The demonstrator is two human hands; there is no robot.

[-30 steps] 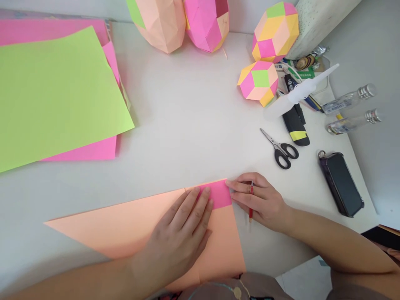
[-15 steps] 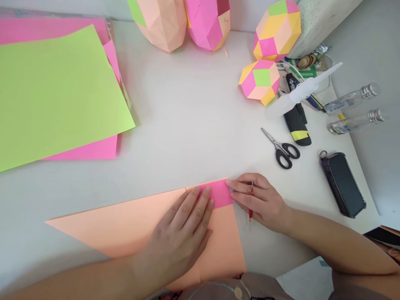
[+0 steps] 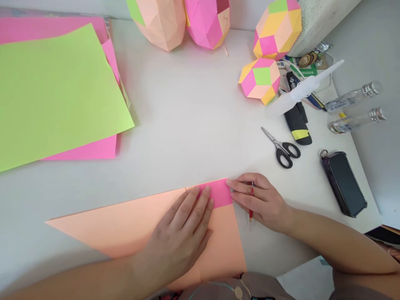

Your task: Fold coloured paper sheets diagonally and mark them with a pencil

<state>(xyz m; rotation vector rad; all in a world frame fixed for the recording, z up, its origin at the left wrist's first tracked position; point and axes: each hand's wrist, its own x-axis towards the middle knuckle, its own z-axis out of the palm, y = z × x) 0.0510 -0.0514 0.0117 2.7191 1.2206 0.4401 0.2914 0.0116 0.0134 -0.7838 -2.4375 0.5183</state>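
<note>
My left hand (image 3: 184,227) lies flat, fingers stretched out, over a small pink paper piece (image 3: 222,194) and the large peach paper sheet (image 3: 125,218) beneath it. The pink piece sits along the peach sheet's far edge, at the upper right corner; its left part is hidden under my fingers. My right hand (image 3: 262,202) is closed round a slim red pencil (image 3: 251,213), which passes between its fingers. The fingertips of that hand touch the pink piece's right edge. Leftward, the peach sheet tapers to a point.
Green paper (image 3: 62,96) over pink sheets (image 3: 93,148) lies at left. Faceted paper shapes (image 3: 259,81) stand at the back. Scissors (image 3: 283,151), a black-and-yellow cutter (image 3: 298,125), a white dropper bottle (image 3: 300,92), glass bottles (image 3: 350,100) and a dark case (image 3: 343,183) are at right.
</note>
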